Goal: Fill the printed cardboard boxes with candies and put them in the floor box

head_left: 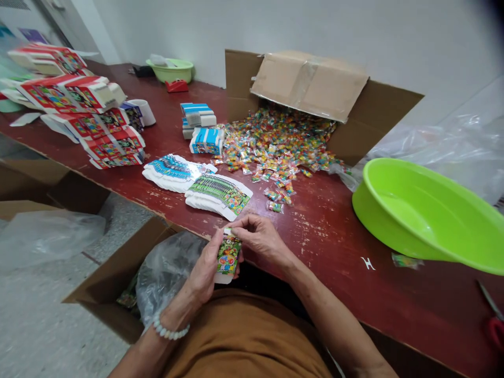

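A small green printed candy box (228,256) is upright in front of my body, just off the table's front edge. My left hand (207,265) is wrapped round its sides, with fingertips showing at the right. At the box's top end, the thumb and fingers of my right hand (258,236) pinch the white flap. A white flap also sticks out at the bottom. Beyond my hands lies a fanned stack of flat green boxes (220,194). Flat blue boxes (173,170) lie fanned beside it. Wrapped candies (275,144) spill from a tipped cardboard carton (307,84).
A bright green basin (366,210) stands at the right, with scissors (492,315) near the edge. Bundled red boxes (74,94) pile up at the left, blue bundles (207,140) mid-table. An open carton (106,283) with a plastic liner sits below the table's front edge.
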A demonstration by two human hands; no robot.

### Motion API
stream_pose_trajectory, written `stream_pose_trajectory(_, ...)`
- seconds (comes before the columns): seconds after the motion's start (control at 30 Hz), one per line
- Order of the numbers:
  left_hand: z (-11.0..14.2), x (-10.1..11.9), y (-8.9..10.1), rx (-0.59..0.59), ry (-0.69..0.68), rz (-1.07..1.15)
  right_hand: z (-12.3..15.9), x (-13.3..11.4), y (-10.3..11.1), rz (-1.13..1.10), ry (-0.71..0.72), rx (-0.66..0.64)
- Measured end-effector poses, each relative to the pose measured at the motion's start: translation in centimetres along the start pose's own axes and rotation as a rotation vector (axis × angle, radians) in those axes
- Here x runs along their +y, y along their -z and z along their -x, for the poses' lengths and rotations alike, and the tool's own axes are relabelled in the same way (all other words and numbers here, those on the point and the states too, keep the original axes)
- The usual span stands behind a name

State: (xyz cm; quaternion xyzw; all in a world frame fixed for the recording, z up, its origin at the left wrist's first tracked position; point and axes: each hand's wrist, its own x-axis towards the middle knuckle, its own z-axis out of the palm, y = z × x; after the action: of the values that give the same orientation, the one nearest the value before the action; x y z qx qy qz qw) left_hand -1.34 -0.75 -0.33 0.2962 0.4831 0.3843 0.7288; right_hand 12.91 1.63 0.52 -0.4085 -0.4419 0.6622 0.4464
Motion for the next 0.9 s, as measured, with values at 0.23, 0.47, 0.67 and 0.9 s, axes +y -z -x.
stream_pose_trajectory(0.23, -0.3, -0.6, 0.7, -0.013, -0.077, -0.048, 0.2, 0.2, -0.1, 0.199, 0.134, 0.086)
stream_pose_trajectory(0.47, 0.1, -0.5, 0.4, -0.039, -0.080, -0.047, 0.4, 0.5, 0.4, 0.072, 0.060, 0.021)
stream_pose_trajectory(0.67, 0.2, -0.8, 0.5, -0.052, 0.069, 0.033, 0.9, 0.2, 1.3, 0.283, 0.185, -0.065)
stream_pose_trajectory(0.9, 0.4, -0.8, 0.1, -0.075, 0.072, -0.057, 0.7, -1.9, 3.0, 0.765, 0.413, -0.154)
